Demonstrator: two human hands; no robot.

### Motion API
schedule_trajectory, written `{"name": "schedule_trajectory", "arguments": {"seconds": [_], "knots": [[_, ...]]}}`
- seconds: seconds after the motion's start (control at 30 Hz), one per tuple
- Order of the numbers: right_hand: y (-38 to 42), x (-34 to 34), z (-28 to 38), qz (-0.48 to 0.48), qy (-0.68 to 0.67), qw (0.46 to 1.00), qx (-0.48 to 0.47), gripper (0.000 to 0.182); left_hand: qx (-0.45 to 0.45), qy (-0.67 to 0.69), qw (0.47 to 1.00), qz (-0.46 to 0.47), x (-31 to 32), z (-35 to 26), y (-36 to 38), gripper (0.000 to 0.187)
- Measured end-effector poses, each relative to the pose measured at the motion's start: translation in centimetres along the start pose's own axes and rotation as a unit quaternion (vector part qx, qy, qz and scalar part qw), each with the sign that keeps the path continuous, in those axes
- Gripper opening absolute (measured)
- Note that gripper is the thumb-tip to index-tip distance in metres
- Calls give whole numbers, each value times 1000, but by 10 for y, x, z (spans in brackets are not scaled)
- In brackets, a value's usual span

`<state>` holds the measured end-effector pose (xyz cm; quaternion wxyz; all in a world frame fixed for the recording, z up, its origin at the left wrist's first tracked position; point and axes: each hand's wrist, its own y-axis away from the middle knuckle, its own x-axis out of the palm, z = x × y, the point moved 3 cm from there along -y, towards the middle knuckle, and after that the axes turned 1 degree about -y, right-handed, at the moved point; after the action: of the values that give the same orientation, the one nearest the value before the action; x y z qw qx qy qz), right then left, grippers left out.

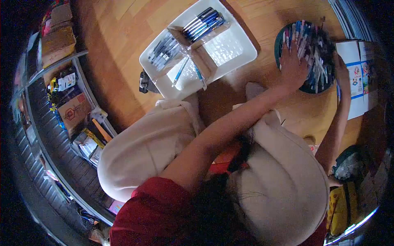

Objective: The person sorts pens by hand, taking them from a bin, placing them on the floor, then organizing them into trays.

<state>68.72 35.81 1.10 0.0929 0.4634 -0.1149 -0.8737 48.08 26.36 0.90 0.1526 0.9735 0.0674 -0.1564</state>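
Note:
A round dark green container point(278, 51) full of pens and pencils stands on the wooden floor at the upper right. My left hand point(293, 67) lies over its left part, fingers apart on the pens. At the container's right rim is my right hand point(341, 69), dim and partly in shadow, its fingers hard to make out. Left of the container sits a white tray point(248, 52) split by cardboard dividers. Bundled blue and dark pens point(203, 24) fill its top compartment, pale pens point(165, 50) the left one, and a few loose pens point(180, 71) lie in the lower one.
Beside the right hand are white printed boxes point(356, 78), with a stack of books or papers point(353, 18) above. A metal shelf point(78, 164) with cardboard boxes point(74, 110) runs along the left. A yellow bag point(341, 209) sits at the lower right.

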Motion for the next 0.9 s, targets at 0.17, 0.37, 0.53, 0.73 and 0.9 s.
{"name": "schedule_trajectory", "arguments": {"seconds": [0.17, 0.37, 0.53, 0.73, 0.9], "knots": [[7, 18, 30, 27, -126, 992, 1, 64, 39, -95, 995, -10, 21, 21, -8, 57], [-6, 28, 17, 151, -162, 975, 17, 82, 25, 34, 999, -8, 4, -1, -7, 54], [-1, 26, 25, 125, -188, 973, -54, 75, 32, 76, 997, 1, -2, -5, -6, 58], [15, 17, 56, 39, 71, 992, -102, 71, 89, 33, 996, 1, 2, -11, -2, 66], [26, 31, 61, -10, 212, 973, -94, 66, 40, -84, 996, 13, 6, -16, 1, 73]]}}
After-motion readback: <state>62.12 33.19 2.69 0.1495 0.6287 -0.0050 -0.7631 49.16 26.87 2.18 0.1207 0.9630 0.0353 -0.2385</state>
